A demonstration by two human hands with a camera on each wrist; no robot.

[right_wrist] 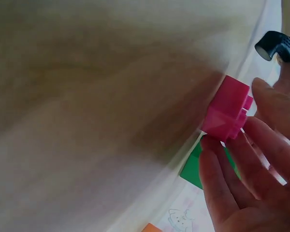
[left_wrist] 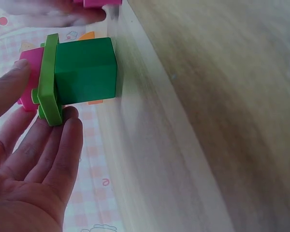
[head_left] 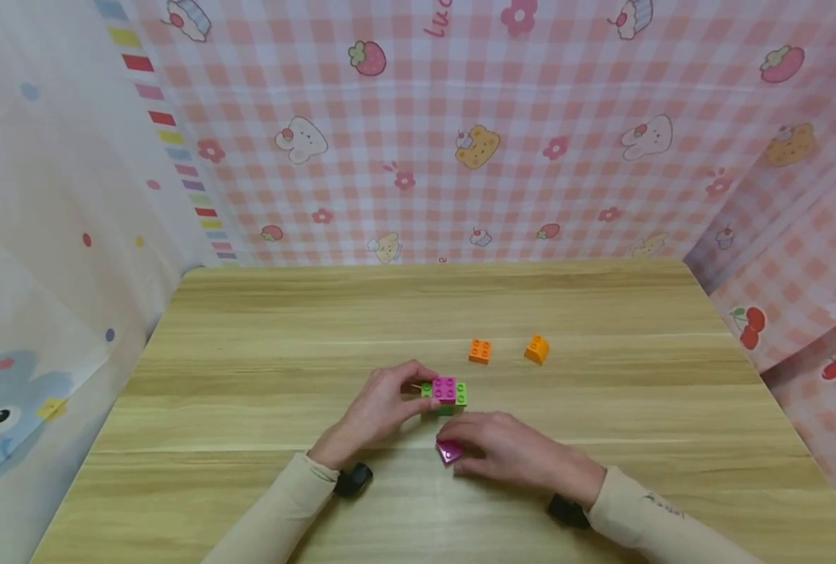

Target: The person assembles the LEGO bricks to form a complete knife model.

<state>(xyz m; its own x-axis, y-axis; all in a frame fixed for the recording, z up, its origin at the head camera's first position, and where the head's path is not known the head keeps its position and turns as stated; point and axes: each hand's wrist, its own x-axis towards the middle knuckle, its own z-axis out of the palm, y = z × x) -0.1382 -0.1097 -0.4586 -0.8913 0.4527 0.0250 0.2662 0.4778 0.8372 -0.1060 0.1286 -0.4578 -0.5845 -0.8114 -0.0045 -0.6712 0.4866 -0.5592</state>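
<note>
A stack of toy building bricks stands on the table: a pink brick [head_left: 443, 388] on top, a light green plate [left_wrist: 49, 79] under it, and a dark green brick [left_wrist: 86, 70] at the bottom. My left hand [head_left: 387, 401] grips the stack from the left, its thumb on the pink brick and fingers beside the light green plate. Nearer to me, my right hand [head_left: 508, 448] holds a magenta brick [head_left: 449, 452] between thumb and fingers. In the right wrist view this magenta brick [right_wrist: 227, 108] sits low at the tabletop, its studs turned towards the palm.
Behind the stack lie an orange square brick [head_left: 480, 351] and, to its right, an orange brick with a curved side [head_left: 537, 349]. The wooden table [head_left: 248, 329] ends at patterned cloth behind and at both sides. Black wrist cameras hang under both wrists.
</note>
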